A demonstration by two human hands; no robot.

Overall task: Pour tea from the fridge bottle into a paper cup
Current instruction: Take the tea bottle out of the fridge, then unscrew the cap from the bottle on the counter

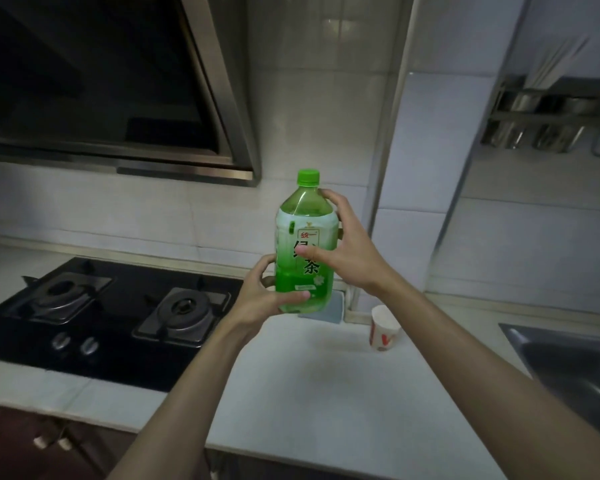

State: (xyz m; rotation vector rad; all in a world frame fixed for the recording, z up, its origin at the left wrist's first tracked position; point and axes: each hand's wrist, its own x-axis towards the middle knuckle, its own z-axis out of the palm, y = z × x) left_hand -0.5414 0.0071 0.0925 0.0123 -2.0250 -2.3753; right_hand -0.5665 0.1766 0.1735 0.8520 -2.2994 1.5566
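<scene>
A large green tea bottle point(303, 216) with a green cap on and a white-and-green label is held upright in the air above the white counter point(291, 386). My left hand point(262, 296) grips its base from the left, thumb across the front. My right hand point(343, 251) wraps its upper body from the right, thumb on the label. A white paper cup point(383, 329) with red print stands upright on the counter, below and to the right of the bottle, partly behind my right forearm.
A black two-burner gas hob point(111, 313) lies to the left under a range hood point(118, 84). A steel sink point(575, 362) is at the right edge. A light blue pad point(326, 311) leans at the wall behind the bottle. A utensil rack point(537, 119) hangs at upper right.
</scene>
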